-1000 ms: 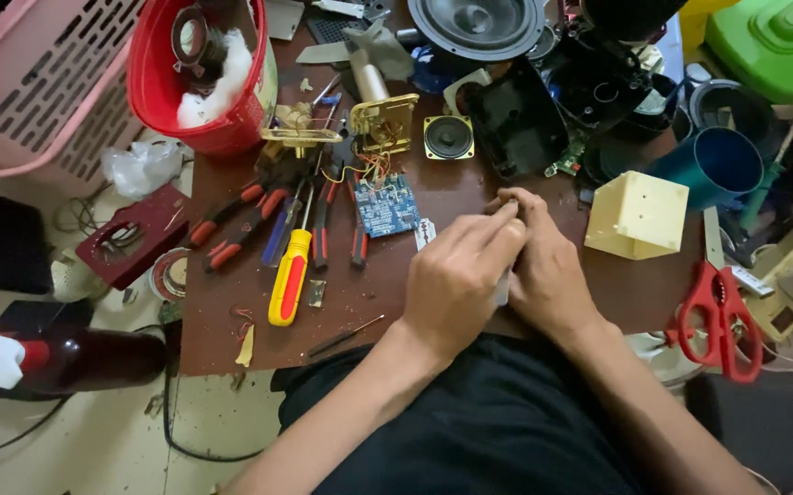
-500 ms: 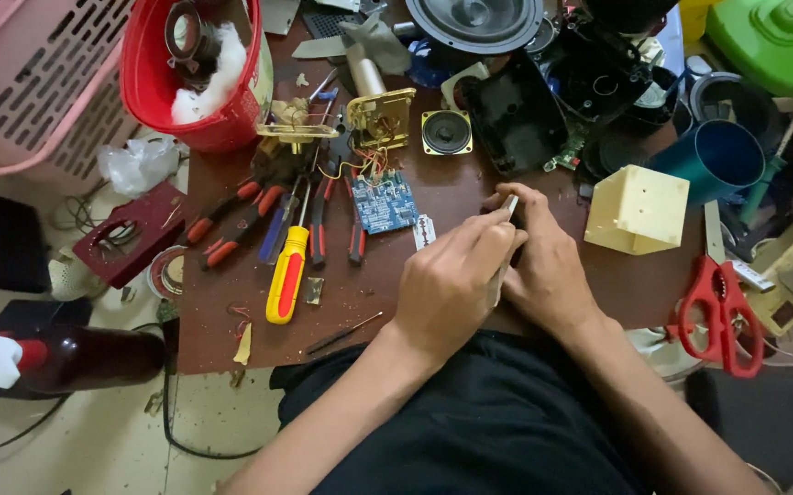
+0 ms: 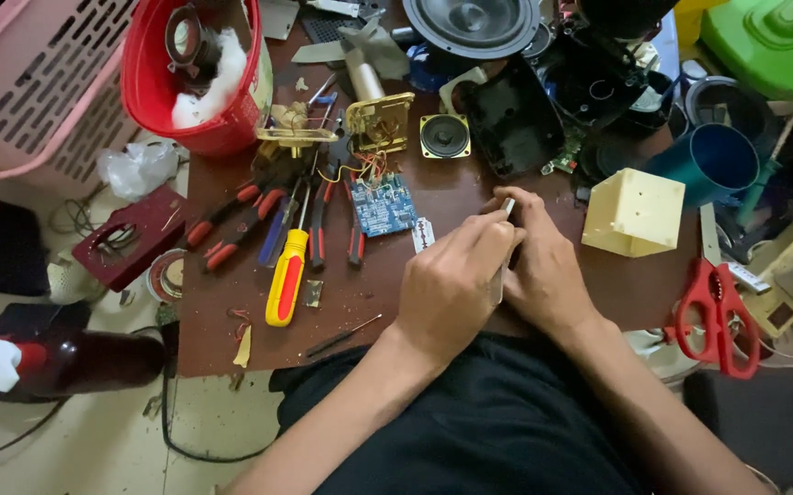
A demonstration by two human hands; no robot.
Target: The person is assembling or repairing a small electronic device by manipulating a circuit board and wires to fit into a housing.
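Note:
My left hand [image 3: 451,284] and my right hand [image 3: 543,270] are pressed together over the near edge of the brown table [image 3: 387,284]. Between their fingers they pinch a small thin silvery piece [image 3: 505,240]; only its tip and a short strip show, so I cannot tell what it is. A razor blade [image 3: 422,235] lies on the table just left of my left hand. Beside it sits a blue circuit board [image 3: 383,205] with coloured wires.
A yellow-handled screwdriver [image 3: 285,277] and red-handled pliers [image 3: 231,220] lie at the left. Behind are a red bucket [image 3: 197,87], a small speaker [image 3: 443,136] and a large speaker [image 3: 472,23]. A cream box [image 3: 633,213], red scissors [image 3: 717,307] and a pink basket [image 3: 34,87] surround the table.
Both hands stay together at the same spot; the fingers have shifted slightly and the thin silvery piece now stands more upright between them.

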